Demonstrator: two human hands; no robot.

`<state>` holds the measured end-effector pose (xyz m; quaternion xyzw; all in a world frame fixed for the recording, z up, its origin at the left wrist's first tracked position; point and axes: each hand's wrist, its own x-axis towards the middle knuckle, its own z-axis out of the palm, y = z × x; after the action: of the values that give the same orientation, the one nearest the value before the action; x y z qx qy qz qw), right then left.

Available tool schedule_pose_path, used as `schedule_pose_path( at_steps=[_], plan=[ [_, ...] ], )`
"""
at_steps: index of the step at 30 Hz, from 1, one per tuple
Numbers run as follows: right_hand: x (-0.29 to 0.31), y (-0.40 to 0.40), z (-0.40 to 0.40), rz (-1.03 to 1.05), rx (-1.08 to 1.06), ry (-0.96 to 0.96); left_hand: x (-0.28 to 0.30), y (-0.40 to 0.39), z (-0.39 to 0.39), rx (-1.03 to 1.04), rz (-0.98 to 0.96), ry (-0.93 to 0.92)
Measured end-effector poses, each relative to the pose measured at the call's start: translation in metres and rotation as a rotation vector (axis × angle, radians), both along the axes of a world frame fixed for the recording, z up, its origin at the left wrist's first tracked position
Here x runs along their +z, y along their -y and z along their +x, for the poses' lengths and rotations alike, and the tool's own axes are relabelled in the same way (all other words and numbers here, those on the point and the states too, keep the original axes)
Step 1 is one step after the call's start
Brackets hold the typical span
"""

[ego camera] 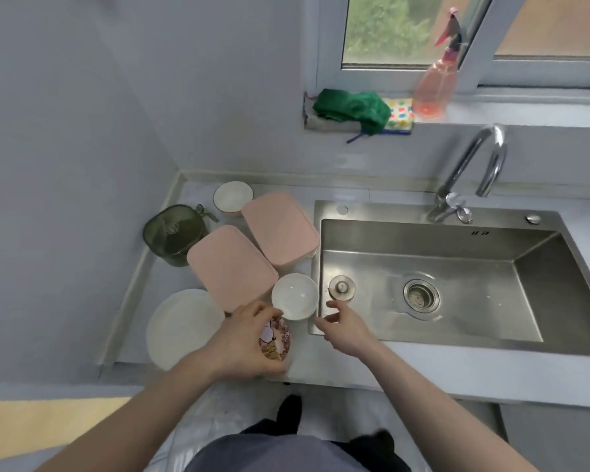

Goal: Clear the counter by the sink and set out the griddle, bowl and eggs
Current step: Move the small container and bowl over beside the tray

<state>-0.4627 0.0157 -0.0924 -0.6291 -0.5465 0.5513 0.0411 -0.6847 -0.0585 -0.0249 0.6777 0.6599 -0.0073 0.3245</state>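
Note:
My left hand [244,342] grips a small pink patterned cup [276,338] near the front edge of the counter [321,362]. Just beyond it stands a small white bowl [294,296]. My right hand [346,327] hovers over the sink's left rim with relaxed fingers and holds nothing. Two pink lidded containers, one nearer [231,265] and one farther [280,228], lie side by side left of the sink. A large white plate [181,327] sits at the front left. No griddle or eggs are in view.
A steel sink [433,284] with a loose plug [341,287] and a faucet [474,172] fills the right. A green canister [174,233] and another white bowl [233,196] stand at the back left. The windowsill holds a green cloth [353,109], sponge [401,115] and pink spray bottle [436,83].

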Motion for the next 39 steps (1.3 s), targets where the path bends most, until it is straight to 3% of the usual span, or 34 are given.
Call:
schedule_pose_path(
  at_steps=[8,17,39],
  plan=[
    [-0.052,-0.01,-0.042,-0.029,-0.11,0.053,-0.034,0.003,0.004,-0.113,0.064,-0.141],
    [-0.05,-0.013,-0.066,-0.089,-0.299,0.026,-0.049,0.006,0.005,-0.083,0.128,-0.168],
    [0.019,0.088,0.045,-0.021,-0.696,-0.096,-0.041,0.011,0.005,-0.025,0.188,-0.098]
  ],
)
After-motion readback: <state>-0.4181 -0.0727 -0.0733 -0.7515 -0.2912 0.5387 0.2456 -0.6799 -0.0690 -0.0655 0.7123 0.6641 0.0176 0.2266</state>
